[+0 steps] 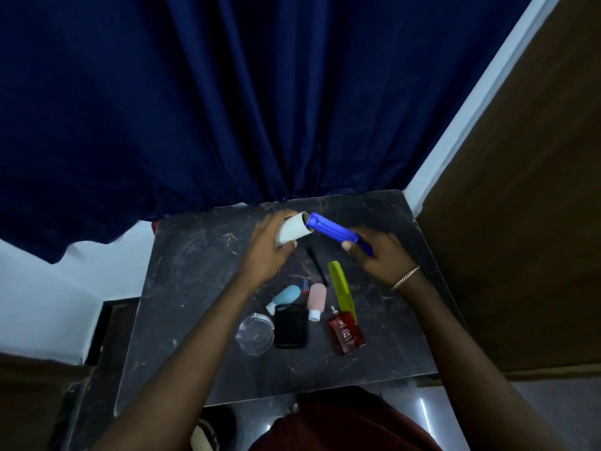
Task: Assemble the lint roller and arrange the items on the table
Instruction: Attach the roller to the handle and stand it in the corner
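Above the table's (201, 320) twelve o'clock edge, the left hand (268, 247) wraps the white roll (294, 231), open end toward three o'clock, so the right hand's (377, 255) gripped blue handle (331, 230) can slide in.

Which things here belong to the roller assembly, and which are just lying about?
In use: white roll in left hand; blue handle in right hand.

Lying about: green comb, red bottle, pink bottle, black pouch, glass dish.
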### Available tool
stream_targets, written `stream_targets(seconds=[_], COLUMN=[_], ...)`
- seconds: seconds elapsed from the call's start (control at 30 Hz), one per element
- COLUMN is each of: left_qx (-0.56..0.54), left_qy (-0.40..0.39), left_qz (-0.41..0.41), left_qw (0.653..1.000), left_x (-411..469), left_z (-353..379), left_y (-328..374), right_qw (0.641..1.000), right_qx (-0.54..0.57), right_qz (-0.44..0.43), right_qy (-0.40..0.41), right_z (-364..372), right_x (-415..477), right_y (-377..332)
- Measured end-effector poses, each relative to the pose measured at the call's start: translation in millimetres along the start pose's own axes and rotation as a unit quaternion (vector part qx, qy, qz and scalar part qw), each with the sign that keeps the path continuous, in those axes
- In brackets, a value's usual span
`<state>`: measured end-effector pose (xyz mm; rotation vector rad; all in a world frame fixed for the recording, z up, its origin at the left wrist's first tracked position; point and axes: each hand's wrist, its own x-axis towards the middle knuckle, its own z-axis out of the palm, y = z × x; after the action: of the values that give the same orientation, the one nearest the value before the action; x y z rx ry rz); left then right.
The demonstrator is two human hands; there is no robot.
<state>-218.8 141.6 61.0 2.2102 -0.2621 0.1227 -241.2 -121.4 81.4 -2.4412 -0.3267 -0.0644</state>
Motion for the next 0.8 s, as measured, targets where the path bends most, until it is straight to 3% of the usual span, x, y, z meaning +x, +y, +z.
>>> stream_targets(seconds=[0.33, 0.8], left_qx=[0.1, 0.107], left_qy=[-0.044, -0.099], left_qz=[0.081, 0.106], left_qw=[0.991, 0.984], left_x=[-17.2, -16.8], left_z=[-55.8, -53.2], left_y=[-1.3, 19.7], right_qw=[0.985, 0.993], right_qx=[-0.131, -0.019], right_qz=[-0.076, -0.016], right_qy=[-0.087, -0.118], right_z=[-23.1, 0.8], right_x=[27.1, 43.1], right_y=[-45.2, -77.0])
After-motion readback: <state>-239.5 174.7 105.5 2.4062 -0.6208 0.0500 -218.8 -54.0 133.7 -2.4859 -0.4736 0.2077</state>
